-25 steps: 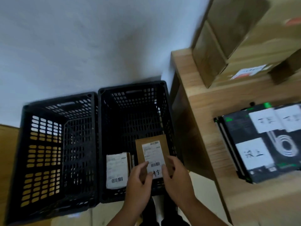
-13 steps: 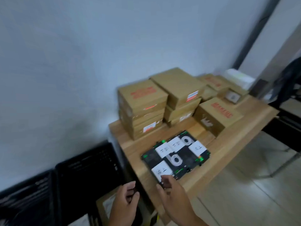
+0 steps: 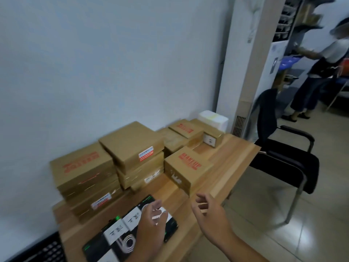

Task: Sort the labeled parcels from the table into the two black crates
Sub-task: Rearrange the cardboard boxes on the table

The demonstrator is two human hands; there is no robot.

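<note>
Head view, lower middle of the frame: left hand above a flat black packet with white labels, fingers spread wide, gripping nothing. Just to its right, right hand over the desk near its edge, fingers loosely curled and apart, likewise empty. Just beyond, toward mid-frame, a lone brown parcel with red print. Behind it, centre and centre-left, stacks of brown parcels against the wall, several with white-and-red labels. Lower left corner: only a slice of one black crate, the second out of sight. Right of frame: a black chair. Far upper right: a standing person, blurred.

Probably reaching for the next parcel, with most of the sorting left, judging by the piles. Risk of toppling the skewed upper boxes if one is pulled from mid-stack. Risk of a wrong crate if a parcel is grabbed without reading its label. With the lone parcel not far from the desk's edge, could be knocked to the floor by a careless swipe.
</note>
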